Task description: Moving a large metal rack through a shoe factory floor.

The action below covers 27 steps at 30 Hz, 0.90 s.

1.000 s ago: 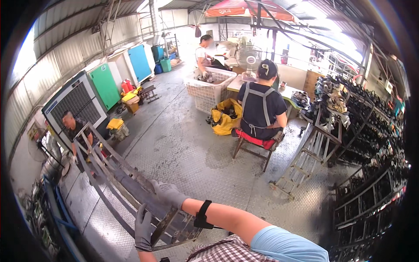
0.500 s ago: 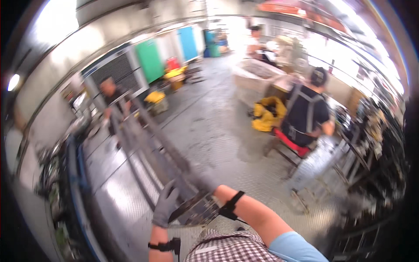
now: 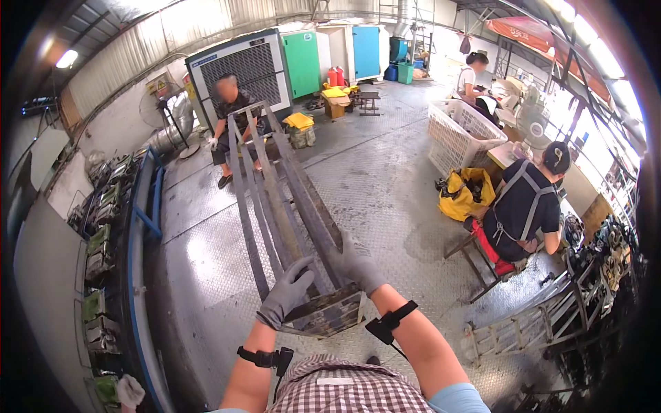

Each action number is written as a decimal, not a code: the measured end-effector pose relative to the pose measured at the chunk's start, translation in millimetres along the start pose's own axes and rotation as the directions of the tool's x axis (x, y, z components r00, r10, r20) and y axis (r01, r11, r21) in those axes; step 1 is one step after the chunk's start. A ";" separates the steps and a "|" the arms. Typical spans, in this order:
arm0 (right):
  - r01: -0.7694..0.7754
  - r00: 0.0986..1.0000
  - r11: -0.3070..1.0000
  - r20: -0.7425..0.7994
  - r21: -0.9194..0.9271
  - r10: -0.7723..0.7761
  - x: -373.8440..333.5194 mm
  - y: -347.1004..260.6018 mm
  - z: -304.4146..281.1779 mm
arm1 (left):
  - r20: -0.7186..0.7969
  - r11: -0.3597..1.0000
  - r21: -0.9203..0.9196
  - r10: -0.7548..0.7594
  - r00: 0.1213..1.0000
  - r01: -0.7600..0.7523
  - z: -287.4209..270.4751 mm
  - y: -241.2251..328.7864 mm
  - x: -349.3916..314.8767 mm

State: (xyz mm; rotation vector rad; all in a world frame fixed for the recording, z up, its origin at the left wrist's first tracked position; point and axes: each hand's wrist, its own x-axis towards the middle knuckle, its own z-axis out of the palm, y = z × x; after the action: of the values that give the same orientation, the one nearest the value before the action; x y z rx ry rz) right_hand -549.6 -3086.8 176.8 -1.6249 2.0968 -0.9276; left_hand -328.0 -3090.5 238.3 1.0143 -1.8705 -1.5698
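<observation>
A long dark metal rack (image 3: 303,213), made of parallel bars, stretches away from my waist toward a seated person. My left hand (image 3: 286,296), in a grey glove, grips its near left part, thumb and fingers around a bar. On the rack's right-hand bar, close to the same end, my right hand (image 3: 357,265) takes hold, also gloved; some of its fingers are hidden. The near end plate (image 3: 327,310) lies just in front of my checked apron.
A conveyor line (image 3: 131,275) with blue edging runs along my left. One person (image 3: 237,117) sits beyond the rack. At right, another person (image 3: 527,206) sits by a yellow bag (image 3: 467,195) and a white crate (image 3: 458,134). Metal racks (image 3: 537,323) stand near right.
The view has swung left and steadied, and the rack now appears farther right. My right hand shows more clearly on its bar. Both hands stay at the near end.
</observation>
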 end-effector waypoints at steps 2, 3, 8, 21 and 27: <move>-0.024 1.000 1.000 0.018 -0.001 0.024 0.7 1.2 2.7 | -0.003 1.000 0.001 -0.001 1.000 0.001 -1.0 -0.5 -0.2; 0.013 1.000 0.999 -0.010 -0.030 -0.013 1.7 -1.2 3.1 | -0.002 0.999 0.030 0.017 1.000 -0.017 -1.6 -0.5 -0.4; -0.051 0.998 0.997 0.023 -0.054 0.052 -8.2 -20.3 -16.5 | 0.007 0.996 0.071 0.055 0.998 -0.055 -4.0 2.8 -0.2; 0.013 1.000 1.000 0.006 -0.018 -0.013 -2.6 -4.9 -1.8 | 0.000 0.997 0.074 -0.001 1.000 0.001 -6.9 8.5 -2.0; -0.026 0.998 0.999 0.053 -0.041 0.028 0.0 -7.2 -4.5 | 0.012 0.998 0.067 -0.012 1.000 0.011 -8.0 6.7 0.0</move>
State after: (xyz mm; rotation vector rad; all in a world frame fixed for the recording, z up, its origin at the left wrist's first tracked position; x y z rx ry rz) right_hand -547.1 -3086.5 184.9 -1.6186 2.1084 -0.8292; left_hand -323.4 -3094.9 246.5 1.0485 -1.9401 -1.5323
